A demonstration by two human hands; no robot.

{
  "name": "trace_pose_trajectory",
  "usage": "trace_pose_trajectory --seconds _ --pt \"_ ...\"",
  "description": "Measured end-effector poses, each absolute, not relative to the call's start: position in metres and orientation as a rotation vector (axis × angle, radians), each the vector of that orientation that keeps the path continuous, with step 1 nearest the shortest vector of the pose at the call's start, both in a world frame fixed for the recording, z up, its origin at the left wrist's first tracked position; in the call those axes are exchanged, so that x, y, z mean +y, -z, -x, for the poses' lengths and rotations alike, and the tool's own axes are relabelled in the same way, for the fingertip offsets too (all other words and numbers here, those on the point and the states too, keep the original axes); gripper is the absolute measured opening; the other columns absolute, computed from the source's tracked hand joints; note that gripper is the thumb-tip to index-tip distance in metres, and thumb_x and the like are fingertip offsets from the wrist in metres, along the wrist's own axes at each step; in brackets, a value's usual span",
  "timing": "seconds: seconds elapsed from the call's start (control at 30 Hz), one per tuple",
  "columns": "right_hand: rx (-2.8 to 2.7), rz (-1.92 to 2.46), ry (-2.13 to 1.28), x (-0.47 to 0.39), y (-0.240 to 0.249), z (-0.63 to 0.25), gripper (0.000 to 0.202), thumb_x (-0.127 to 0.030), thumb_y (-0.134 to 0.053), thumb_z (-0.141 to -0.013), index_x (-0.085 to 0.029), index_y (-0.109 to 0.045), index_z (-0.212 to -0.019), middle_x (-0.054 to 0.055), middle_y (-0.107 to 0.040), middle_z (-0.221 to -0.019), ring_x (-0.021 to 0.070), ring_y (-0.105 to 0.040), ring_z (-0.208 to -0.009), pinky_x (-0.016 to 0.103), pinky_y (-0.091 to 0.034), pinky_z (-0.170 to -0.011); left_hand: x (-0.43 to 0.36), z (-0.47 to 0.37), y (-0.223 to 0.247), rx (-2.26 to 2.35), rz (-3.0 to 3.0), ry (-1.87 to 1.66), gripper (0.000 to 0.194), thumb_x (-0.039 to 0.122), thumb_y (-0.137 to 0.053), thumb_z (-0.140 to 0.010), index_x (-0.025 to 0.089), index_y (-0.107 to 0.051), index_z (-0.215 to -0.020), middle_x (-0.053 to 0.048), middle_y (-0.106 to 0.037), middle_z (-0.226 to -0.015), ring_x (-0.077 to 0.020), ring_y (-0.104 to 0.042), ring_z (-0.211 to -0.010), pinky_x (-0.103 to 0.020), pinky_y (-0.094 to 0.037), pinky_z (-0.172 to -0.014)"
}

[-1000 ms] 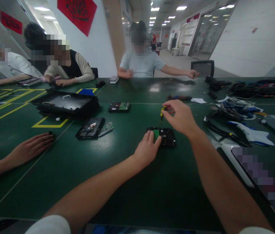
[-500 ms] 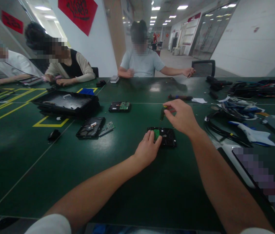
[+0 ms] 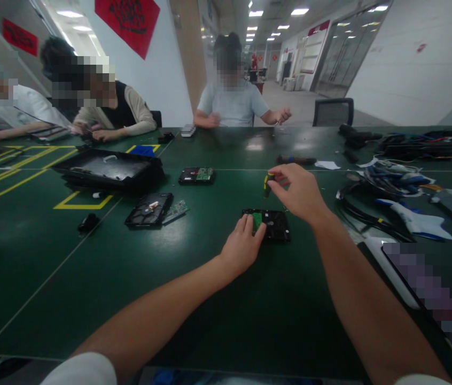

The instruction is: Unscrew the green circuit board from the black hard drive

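Observation:
A black hard drive [image 3: 278,224] with a green circuit board lies flat on the green table [image 3: 194,305] before me. My left hand [image 3: 244,243] holds it down at its left end, fingertips and thumb on the drive and bent over the board. Above its far edge, a yellow-and-black screwdriver [image 3: 268,184] stands upright. Thumb and fingers of my right hand [image 3: 296,190] pinch the top of its handle. The screwdriver's shaft and tip are too faint to make out.
Left of the drive lie an opened hard drive [image 3: 149,209], a loose circuit board [image 3: 177,209] and another drive [image 3: 196,175]. A black tray [image 3: 109,166] stands further left. Cables [image 3: 390,179], a glove [image 3: 416,219] and a laptop [image 3: 406,278] crowd the right. Co-workers sit across the table.
The screwdriver's handle, blurred before, now shows sharply at nearly the same spot. My left hand stays on the drive. Across the table, a co-worker's outstretched hand has drawn inward.

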State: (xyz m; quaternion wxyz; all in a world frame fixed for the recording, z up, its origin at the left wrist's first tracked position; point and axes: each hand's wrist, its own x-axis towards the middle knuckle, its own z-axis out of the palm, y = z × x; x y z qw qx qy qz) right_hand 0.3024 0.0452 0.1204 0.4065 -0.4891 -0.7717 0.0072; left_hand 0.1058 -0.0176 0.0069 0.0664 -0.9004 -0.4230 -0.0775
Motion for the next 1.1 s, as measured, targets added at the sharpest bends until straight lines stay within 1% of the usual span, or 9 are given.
trace_pose_trajectory --seconds 0.1,0.2,0.37,0.5,0.63,0.83,0.97,1.1 --pt "-1.911 1.257 -0.036 0.0456 -0.1189 -0.3029 0.019 -0.023 -0.067 -0.09 -0.022 -0.07 -0.108 0.01 -0.075 -0.11 0.0271 -0.073 -0.096 0.046 -0.061 -0.089 -0.0176 -0.1063 -0.0064 -1.279 2.716 0.235 0.054 0.017 -0.046 -0.104 0.018 -0.043 -0.158 -0.027 -0.045 -0.16 -0.0401 -0.044 -0.152 -0.053 -0.045 -0.119" --pt "-1.894 1.287 -0.05 0.0456 -0.1183 -0.3026 0.019 -0.024 -0.067 -0.091 -0.022 -0.07 -0.11 0.009 -0.077 -0.104 0.0269 -0.074 -0.092 0.046 -0.061 -0.088 -0.0174 -0.1066 -0.0059 -1.289 2.718 0.235 0.055 0.016 -0.046 -0.103 0.018 -0.043 -0.158 -0.026 -0.044 -0.161 -0.0396 -0.044 -0.153 -0.052 -0.045 -0.119" --pt "-1.963 1.249 0.009 0.0461 -0.1184 -0.3034 0.025 -0.024 -0.067 -0.091 -0.022 -0.072 -0.115 0.011 -0.075 -0.113 0.0286 -0.072 -0.097 0.048 -0.06 -0.09 -0.017 -0.1063 -0.0053 -1.294 2.732 0.234 0.056 0.015 -0.046 -0.103 0.019 -0.043 -0.159 -0.026 -0.044 -0.162 -0.0389 -0.043 -0.153 -0.053 -0.044 -0.119" --pt "-1.94 1.258 -0.003 0.0456 -0.1182 -0.3027 0.022 -0.022 -0.066 -0.09 -0.021 -0.071 -0.112 0.012 -0.074 -0.112 0.0277 -0.072 -0.096 0.047 -0.061 -0.089 -0.0173 -0.1061 -0.0064 -1.285 2.741 0.235 0.056 0.016 -0.046 -0.103 0.018 -0.043 -0.158 -0.026 -0.044 -0.162 -0.0392 -0.042 -0.154 -0.054 -0.044 -0.12" --pt "-1.871 1.288 -0.068 0.045 -0.1176 -0.3004 0.02 -0.022 -0.067 -0.09 -0.021 -0.068 -0.11 0.009 -0.075 -0.105 0.0256 -0.073 -0.091 0.044 -0.061 -0.084 -0.0178 -0.1066 -0.0078 -1.288 2.737 0.232 0.054 0.016 -0.045 -0.103 0.017 -0.044 -0.158 -0.027 -0.044 -0.161 -0.0396 -0.043 -0.153 -0.054 -0.045 -0.12" --pt "-1.914 1.248 -0.031 0.0459 -0.1186 -0.3013 0.016 -0.028 -0.068 -0.092 -0.023 -0.07 -0.107 0.008 -0.074 -0.103 0.0249 -0.072 -0.089 0.046 -0.061 -0.086 -0.0175 -0.106 -0.0055 -1.298 2.735 0.244 0.056 0.014 -0.047 -0.101 0.019 -0.043 -0.157 -0.025 -0.045 -0.161 -0.0387 -0.043 -0.153 -0.056 -0.045 -0.119" --pt "-1.927 1.239 0.005 0.0457 -0.1187 -0.3023 0.017 -0.024 -0.067 -0.091 -0.023 -0.071 -0.107 0.01 -0.074 -0.107 0.0263 -0.072 -0.092 0.047 -0.06 -0.089 -0.0175 -0.1056 -0.0043 -1.292 2.737 0.259 0.056 0.015 -0.047 -0.102 0.019 -0.043 -0.158 -0.026 -0.044 -0.162 -0.0401 -0.042 -0.154 -0.054 -0.047 -0.117" --pt "-1.858 1.267 -0.049 0.046 -0.1174 -0.3015 0.015 -0.023 -0.066 -0.091 -0.022 -0.069 -0.105 0.009 -0.076 -0.103 0.0264 -0.073 -0.091 0.045 -0.061 -0.086 -0.0175 -0.1059 -0.0047 -1.296 2.734 0.261 0.056 0.015 -0.046 -0.102 0.019 -0.043 -0.158 -0.025 -0.045 -0.161 -0.0402 -0.043 -0.153 -0.053 -0.047 -0.117"
